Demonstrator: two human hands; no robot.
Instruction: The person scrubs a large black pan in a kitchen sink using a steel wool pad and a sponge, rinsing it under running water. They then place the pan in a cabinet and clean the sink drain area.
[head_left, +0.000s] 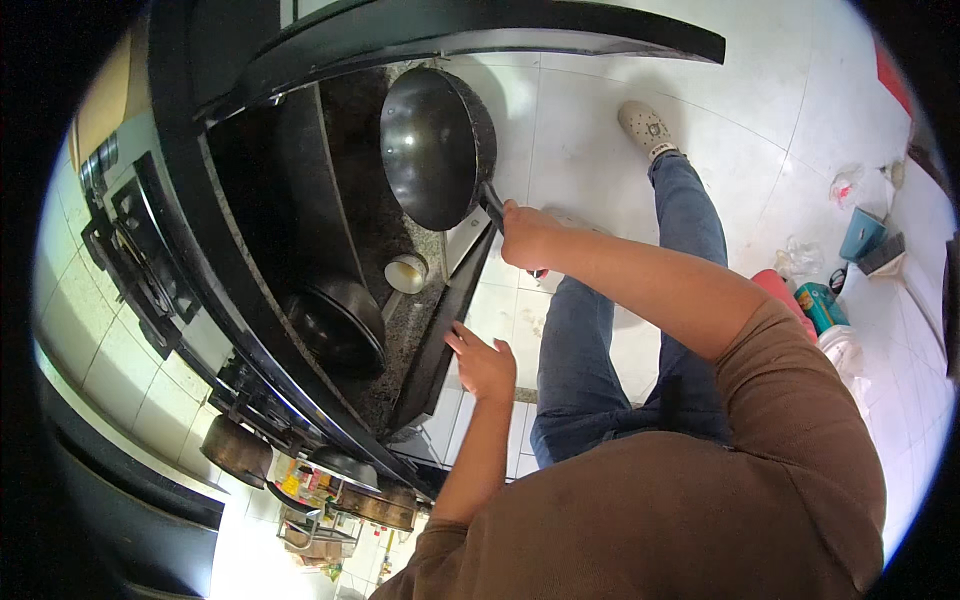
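My right hand (529, 238) grips the dark handle of a deep black wok (431, 150). The wok is tilted on its side at the opening of a low cabinet, its hollow facing left. My left hand (484, 367) has its fingertips at the edge of the open dark cabinet door (442, 341), thumb apart. Inside the cabinet, on a speckled stone shelf (420, 315), sit a small pale round container (406, 273) and a second black pan (337, 326). Shadow hides the cabinet's deeper part.
Another dark door (525, 26) stands open beyond the wok. Above the cabinet is a gas stove (150, 247), with a brown pot (237, 450) farther along. A broom (885, 255), a blue container (862, 234) and plastic bags lie on the tiled floor at right.
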